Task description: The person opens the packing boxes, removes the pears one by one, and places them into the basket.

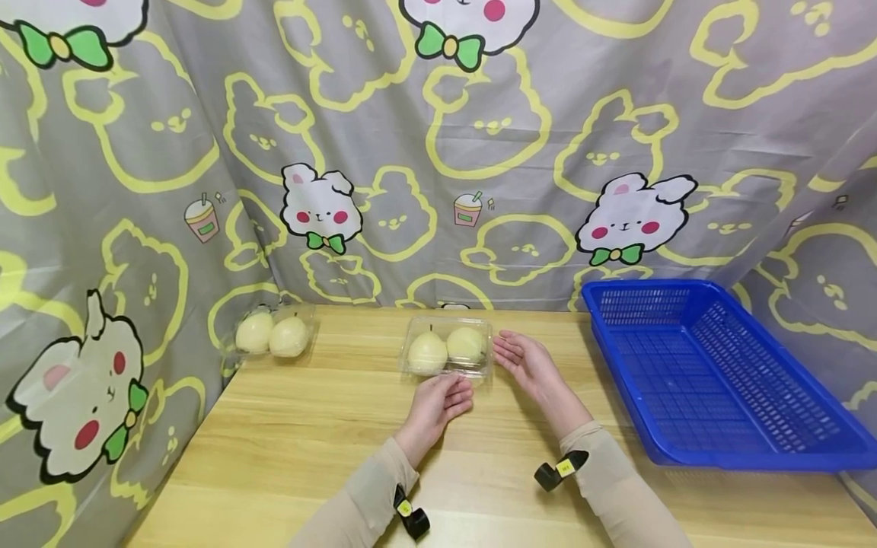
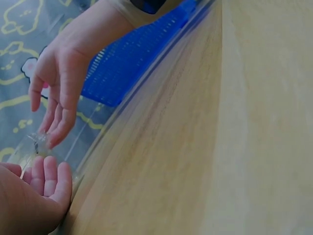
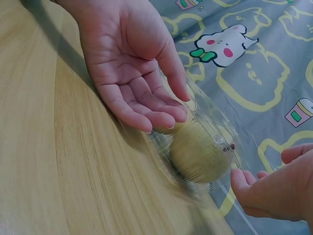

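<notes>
A clear plastic box (image 1: 486, 329) with two pale yellow-green pears (image 1: 428, 355) inside stands at the back middle of the table. My left hand (image 1: 437, 403) is at the box's front edge, its fingers loosely bent. Just off the box's right side, my right hand (image 1: 530, 367) has its fingers extended and the palm turned inward. In the right wrist view a pear (image 3: 199, 154) shows through the plastic beyond the right hand's fingertips, with the left hand (image 3: 276, 193) on the box's other side. Neither hand grips the box.
A second clear box with pears (image 1: 288, 337) sits at the table's back left corner. To the right stands a large blue plastic basket (image 1: 637, 396) with mesh walls. A grey patterned curtain (image 1: 411, 152) hangs along the back and sides of the wooden table (image 1: 288, 457).
</notes>
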Motion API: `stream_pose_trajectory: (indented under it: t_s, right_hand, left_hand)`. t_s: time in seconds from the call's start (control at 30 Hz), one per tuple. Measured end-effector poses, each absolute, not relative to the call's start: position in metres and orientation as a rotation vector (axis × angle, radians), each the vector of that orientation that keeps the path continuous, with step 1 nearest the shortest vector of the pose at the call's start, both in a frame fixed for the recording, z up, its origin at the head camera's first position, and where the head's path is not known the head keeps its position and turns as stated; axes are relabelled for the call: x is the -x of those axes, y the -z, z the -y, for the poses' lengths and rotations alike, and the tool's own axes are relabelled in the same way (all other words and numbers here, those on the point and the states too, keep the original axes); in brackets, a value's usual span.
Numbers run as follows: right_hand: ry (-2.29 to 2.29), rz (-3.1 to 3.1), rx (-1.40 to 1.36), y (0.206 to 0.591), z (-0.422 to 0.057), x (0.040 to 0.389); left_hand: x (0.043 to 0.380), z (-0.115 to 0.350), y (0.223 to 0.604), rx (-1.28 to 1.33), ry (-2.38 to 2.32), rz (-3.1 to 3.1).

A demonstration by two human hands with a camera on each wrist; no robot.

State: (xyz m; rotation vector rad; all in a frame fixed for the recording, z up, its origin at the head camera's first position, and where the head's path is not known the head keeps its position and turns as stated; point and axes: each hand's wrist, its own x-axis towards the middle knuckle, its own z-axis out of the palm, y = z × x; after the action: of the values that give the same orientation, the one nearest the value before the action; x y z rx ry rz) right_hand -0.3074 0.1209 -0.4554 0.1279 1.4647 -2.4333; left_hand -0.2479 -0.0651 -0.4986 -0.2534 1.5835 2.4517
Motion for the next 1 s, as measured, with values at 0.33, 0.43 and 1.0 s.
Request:
stream_pose_trajectory:
  t_s: [0.33,0.43,1.0]
  right_hand:
    - [2.431,-1.473,-0.122,0.456,-0.120,0.309]
    - [2.432,-1.474,-0.131,0.456,-0.120,0.308]
    - [2.414,-1.534,-0.127,0.453,-0.118,0.303]
  left_hand:
    - [0.249,0.065,0.495,0.286,-2.465,-1.600]
    - [0.246,0.065,0.489,0.280,-2.463,-1.601]
    - [0.235,0.065,0.474,0.274,-2.474,-1.599]
